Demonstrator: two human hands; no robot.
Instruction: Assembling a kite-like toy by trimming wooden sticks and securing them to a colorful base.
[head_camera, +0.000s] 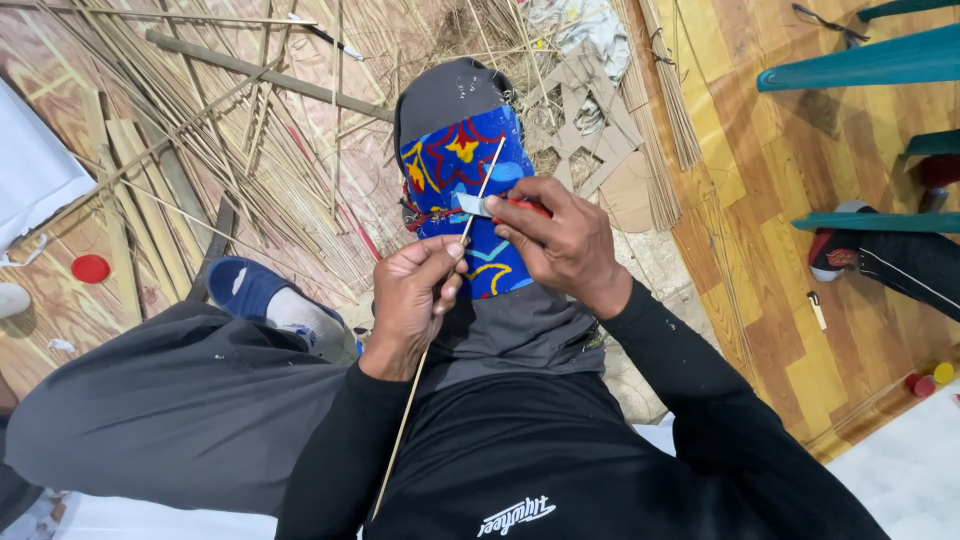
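Left hand (410, 300) fingers pinching thin bamboo stick (450, 275); right hand (560, 240) fingers clenched on red-handled blade (480, 205) at stick; risk: blade slipping toward left thumb; stick splitting under excess pressure.

Crowded ahead: loose bamboo strips (250, 130) heaped across the floor's (780, 300) far left, cardboard scraps (590, 130) at the far middle. Open along the floor's right side, bounded by teal chair legs (870, 60).

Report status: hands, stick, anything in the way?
Left hand pinching thin bamboo stick. Right hand gripping red-handled blade against the stick, over patterned cloth on knee. Nothing blocking; loose sticks on floor.
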